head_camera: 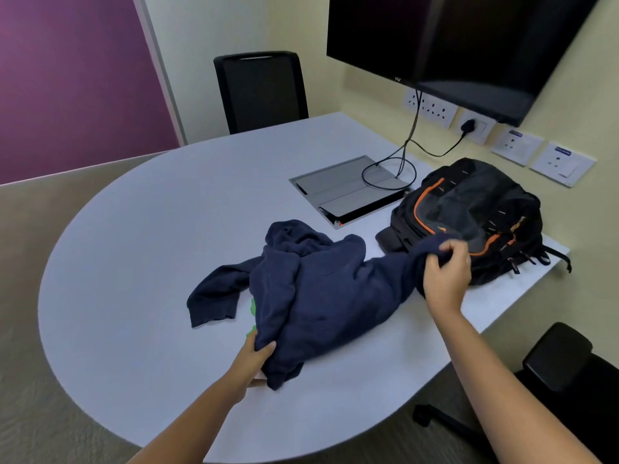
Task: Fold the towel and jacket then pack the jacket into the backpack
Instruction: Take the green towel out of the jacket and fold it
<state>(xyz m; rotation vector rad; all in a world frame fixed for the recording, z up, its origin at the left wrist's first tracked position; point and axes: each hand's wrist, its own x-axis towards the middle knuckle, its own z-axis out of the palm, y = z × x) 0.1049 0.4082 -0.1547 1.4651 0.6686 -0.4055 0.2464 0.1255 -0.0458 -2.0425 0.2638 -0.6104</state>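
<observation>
A navy blue jacket lies crumpled on the pale grey table, one sleeve trailing to the left. My left hand grips its near lower edge. My right hand holds up the jacket's right end, lifted just in front of the backpack. The black backpack with orange trim lies flat at the table's right side. A bit of green cloth, perhaps the towel, peeks out from under the jacket; most of it is hidden.
A metal cable hatch is set into the table behind the jacket, with black cables looping onto it. A dark monitor hangs on the wall. Black chairs stand at the far side and near right.
</observation>
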